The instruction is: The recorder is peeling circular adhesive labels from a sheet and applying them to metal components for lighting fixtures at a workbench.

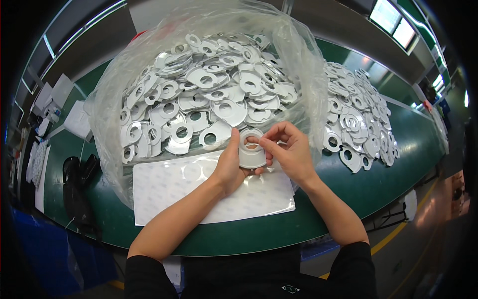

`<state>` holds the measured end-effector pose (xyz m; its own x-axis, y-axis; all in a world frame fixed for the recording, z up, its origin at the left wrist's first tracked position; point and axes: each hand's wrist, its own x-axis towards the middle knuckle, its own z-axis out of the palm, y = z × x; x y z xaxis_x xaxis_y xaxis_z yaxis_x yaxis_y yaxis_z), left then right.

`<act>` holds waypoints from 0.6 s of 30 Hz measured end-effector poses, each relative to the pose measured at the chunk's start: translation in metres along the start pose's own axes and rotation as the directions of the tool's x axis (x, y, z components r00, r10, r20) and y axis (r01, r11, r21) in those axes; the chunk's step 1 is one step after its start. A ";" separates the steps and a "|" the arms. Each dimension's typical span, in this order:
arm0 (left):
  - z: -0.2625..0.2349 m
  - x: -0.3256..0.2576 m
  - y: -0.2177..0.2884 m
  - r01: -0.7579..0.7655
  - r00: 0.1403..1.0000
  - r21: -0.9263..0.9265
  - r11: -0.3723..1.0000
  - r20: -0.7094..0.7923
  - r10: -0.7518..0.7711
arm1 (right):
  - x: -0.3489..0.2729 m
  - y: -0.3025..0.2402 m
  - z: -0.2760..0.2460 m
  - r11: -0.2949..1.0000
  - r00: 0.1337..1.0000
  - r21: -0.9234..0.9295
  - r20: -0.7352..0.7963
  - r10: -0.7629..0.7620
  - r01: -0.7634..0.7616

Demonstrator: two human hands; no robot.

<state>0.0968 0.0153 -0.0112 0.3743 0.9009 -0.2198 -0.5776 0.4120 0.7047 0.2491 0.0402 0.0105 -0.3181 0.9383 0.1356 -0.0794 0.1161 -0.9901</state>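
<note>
A white flat plastic part with a round hole is between my two hands, above a sheet of white paper with pale round shapes. My left hand grips the part from its left side, thumb along the edge and fingers behind it. My right hand pinches at the upper right of the ring around the hole; whether a small thing sits between thumb and forefinger is too small to tell. Just beyond lies a large clear plastic bag full of similar parts.
To the right, a loose pile of the same white parts covers the green table. A black object lies at the left, near a white box or packet. The table's curved front edge runs close to my body.
</note>
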 end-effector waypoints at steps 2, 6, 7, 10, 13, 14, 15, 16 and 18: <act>0.000 0.000 0.000 0.002 1.000 -0.001 1.000 0.010 -0.002 | 0.000 0.000 0.000 1.000 1.000 -0.008 -0.002 -0.004 0.004; 0.001 -0.001 0.001 0.006 1.000 0.005 1.000 -0.003 -0.006 | -0.001 0.001 0.000 0.999 1.000 -0.034 -0.005 -0.015 0.014; 0.001 -0.001 0.001 0.007 1.000 0.001 1.000 -0.008 -0.007 | -0.001 0.001 0.001 0.999 1.000 -0.049 -0.010 -0.019 0.018; 0.001 -0.001 0.001 0.006 1.000 -0.006 1.000 -0.011 -0.006 | -0.003 0.001 0.002 0.995 0.999 -0.099 -0.027 -0.030 0.028; 0.002 -0.001 0.001 0.001 1.000 -0.007 1.000 -0.014 -0.001 | -0.005 -0.001 0.003 0.978 0.997 -0.198 -0.037 -0.066 0.058; 0.002 -0.002 0.001 -0.002 1.000 -0.006 1.000 -0.019 0.002 | -0.005 -0.002 0.003 0.962 0.995 -0.262 -0.035 -0.094 0.081; 0.002 -0.002 0.001 -0.003 1.000 -0.006 1.000 -0.018 0.002 | -0.004 -0.001 0.002 0.962 0.995 -0.262 -0.035 -0.094 0.082; 0.001 -0.001 0.001 -0.004 0.999 -0.005 1.000 -0.039 0.004 | -0.002 0.001 0.000 0.816 0.934 -0.479 0.021 -0.358 0.324; -0.001 0.000 -0.001 -0.006 0.998 -0.004 1.000 -0.060 0.006 | -0.001 0.003 0.000 0.566 0.807 -0.647 0.136 -0.575 0.512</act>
<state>0.0967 0.0152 -0.0127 0.3269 0.9099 -0.2554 -0.5827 0.4069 0.7035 0.2494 0.0392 0.0073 -0.3394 0.6461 0.6836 0.4033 0.7565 -0.5148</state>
